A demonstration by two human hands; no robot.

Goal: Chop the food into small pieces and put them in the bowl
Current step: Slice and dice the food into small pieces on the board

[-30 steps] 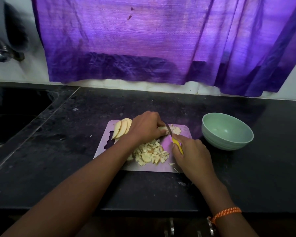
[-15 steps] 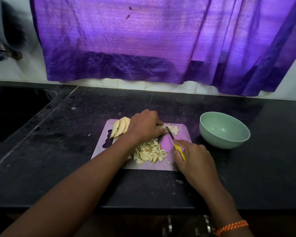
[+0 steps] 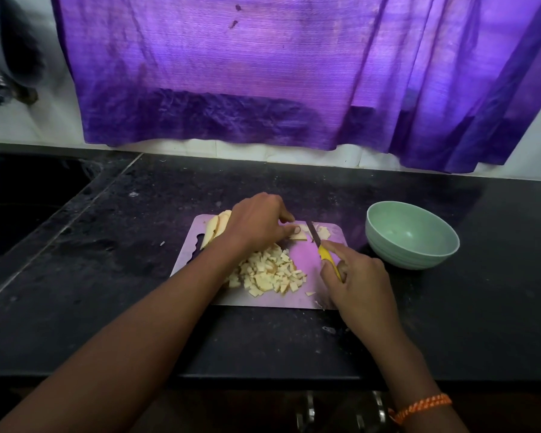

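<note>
**Ana:** Purple curtain glowing behind a black stone counter, and down near the counter's front edge sits a lilac cutting board. What have we got on it?

**Raj:** Pale fruit, an apple by the look of it. A stack of uncut slices lies at the board's far left corner, a heap of diced pieces covers the middle toward the near edge, and the slice being worked lies along the far edge.

**Ana:** And the hands?

**Raj:** Left hand curled over that slice, fingertips pinning it flat to the board. Right hand wrapped around the yellow handle of a small knife, forefinger stretched along the top, blade tip just beside the left fingertips.

**Ana:** Close quarters! How will that slice behave?

**Raj:** I'd judge it light, thin, crisp and a little wet, so it could skid under the blade. Hold it from above, near the cut line, knuckles tucked back.

**Ana:** And the dice?

**Raj:** Loose and tiny; pinching them singly looks hopeless. Scooping with a cupped hand, or sliding them off the board's right edge, seems smarter. The green bowl waits just off that edge, apparently with nothing in it.
</note>
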